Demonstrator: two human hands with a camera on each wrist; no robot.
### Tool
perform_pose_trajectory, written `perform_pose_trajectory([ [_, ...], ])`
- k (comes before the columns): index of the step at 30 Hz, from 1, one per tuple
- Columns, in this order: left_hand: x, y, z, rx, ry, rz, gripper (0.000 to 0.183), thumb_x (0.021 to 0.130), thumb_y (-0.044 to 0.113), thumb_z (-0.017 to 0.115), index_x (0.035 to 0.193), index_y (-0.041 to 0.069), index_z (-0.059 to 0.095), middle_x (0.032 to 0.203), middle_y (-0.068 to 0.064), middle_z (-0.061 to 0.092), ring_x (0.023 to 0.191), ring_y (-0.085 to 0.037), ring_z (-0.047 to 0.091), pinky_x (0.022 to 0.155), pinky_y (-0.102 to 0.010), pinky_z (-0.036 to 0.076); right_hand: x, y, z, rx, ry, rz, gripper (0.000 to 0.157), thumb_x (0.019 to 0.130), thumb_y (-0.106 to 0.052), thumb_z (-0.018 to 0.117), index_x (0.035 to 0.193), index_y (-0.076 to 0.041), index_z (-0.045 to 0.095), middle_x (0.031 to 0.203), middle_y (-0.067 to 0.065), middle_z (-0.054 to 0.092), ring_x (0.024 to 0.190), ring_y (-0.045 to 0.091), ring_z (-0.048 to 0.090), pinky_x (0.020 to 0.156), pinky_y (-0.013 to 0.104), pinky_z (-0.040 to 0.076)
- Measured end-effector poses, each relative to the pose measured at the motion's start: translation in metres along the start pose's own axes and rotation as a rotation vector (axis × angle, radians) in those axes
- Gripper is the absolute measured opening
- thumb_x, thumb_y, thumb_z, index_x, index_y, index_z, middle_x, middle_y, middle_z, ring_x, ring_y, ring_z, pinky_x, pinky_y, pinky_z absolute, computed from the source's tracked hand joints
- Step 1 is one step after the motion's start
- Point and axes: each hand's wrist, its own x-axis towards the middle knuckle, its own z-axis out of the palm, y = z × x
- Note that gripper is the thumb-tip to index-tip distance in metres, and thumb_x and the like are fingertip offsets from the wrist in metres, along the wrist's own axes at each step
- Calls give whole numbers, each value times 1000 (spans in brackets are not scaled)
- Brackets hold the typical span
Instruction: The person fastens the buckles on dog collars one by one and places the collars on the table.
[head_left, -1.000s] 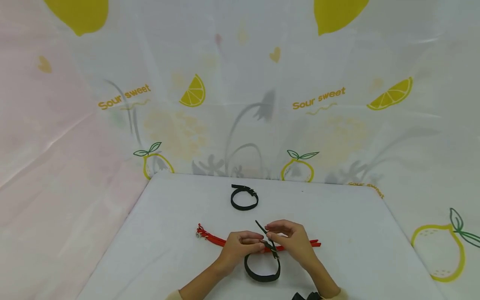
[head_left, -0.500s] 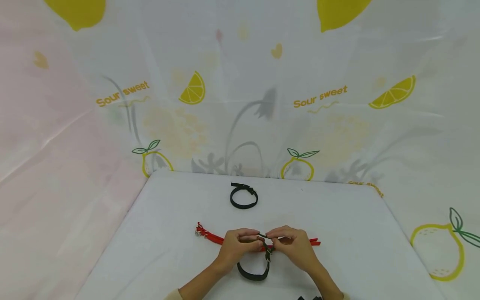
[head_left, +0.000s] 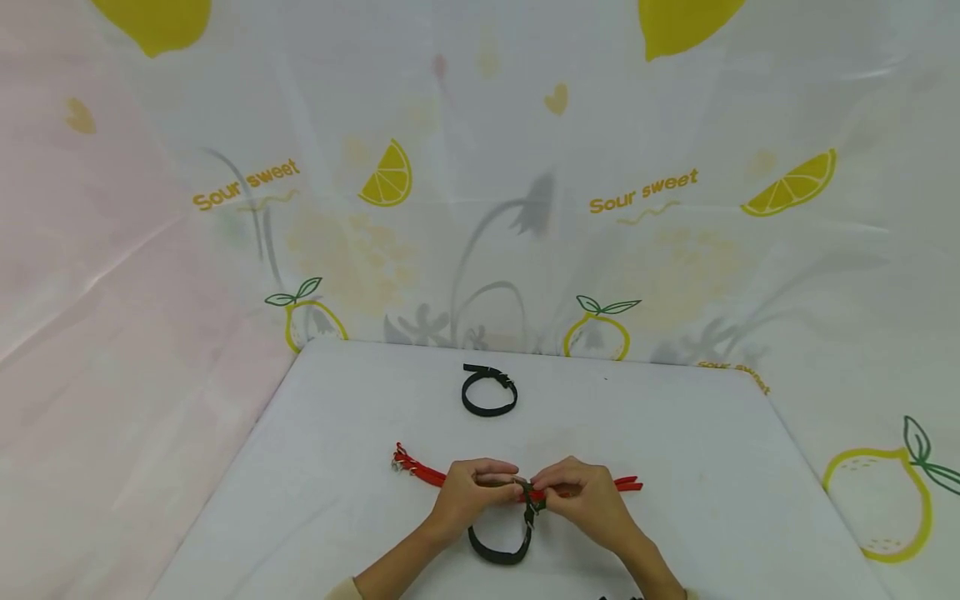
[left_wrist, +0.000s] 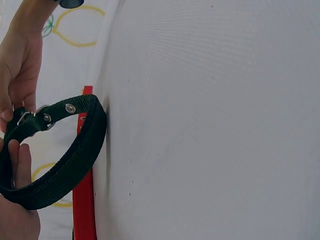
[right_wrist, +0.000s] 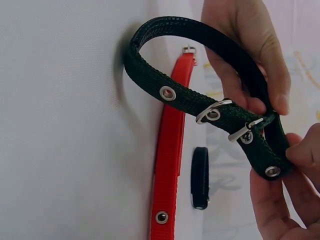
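A dark green pet collar (right_wrist: 187,101) stands in a loop, with metal eyelets, a D-ring (right_wrist: 201,118) and a buckle (right_wrist: 239,135). My left hand (head_left: 467,502) holds the band on the left side of the buckle, thumb and fingers round it. Across from it, my right hand (head_left: 588,502) pinches the strap's eyeleted end (right_wrist: 262,159) just beyond the buckle. The strap passes through the buckle. Fingertips of both hands are close together, covering part of the strap in the head view. The loop's lower curve hangs toward me.
Red collars (head_left: 426,476) with metal fittings lie side by side across the white table (head_left: 337,417), behind the hands. Farther back is another dark, buckled collar (head_left: 489,412). A lemon-printed sheet (head_left: 480,250) hangs behind the table.
The strap end, which stuck up beside my right fingers, is now folded down between both hands' fingertips. The collar loop has shifted left.
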Motion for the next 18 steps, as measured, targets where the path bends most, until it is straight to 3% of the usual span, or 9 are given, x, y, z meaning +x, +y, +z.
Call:
perform_pose_trajectory([
  [5,0,0,0,-1,-30,-3,44,80,20,82,112,-7,68,96,-9,74,90,-22,71,78,-27,56,-1,15,1,2,-26,-4,26,83,7,68,88,-17,77,95,-6,72,88,17,65,71,28,58],
  [13,2,-4,1,-45,-67,-12,40,81,18,81,111,-7,69,97,-12,73,88,-24,72,77,-32,58,-2,15,6,49,-24,-4,17,88,-1,70,101,-10,75,102,3,71,90,20,67,73,30,58],
  [15,2,-5,0,-93,-43,-40,41,82,18,80,112,-7,68,99,-13,73,89,-24,72,78,-34,57,-2,16,7,80,-1,42,22,88,-7,72,110,-6,72,107,7,70,91,23,68,74,29,58],
  [18,4,-6,-3,-186,13,-67,46,84,17,78,117,-12,64,101,-17,72,89,-25,71,79,-35,57,-4,21,8,130,18,182,36,88,-17,74,120,-3,65,114,12,68,95,22,68,77,27,57],
])
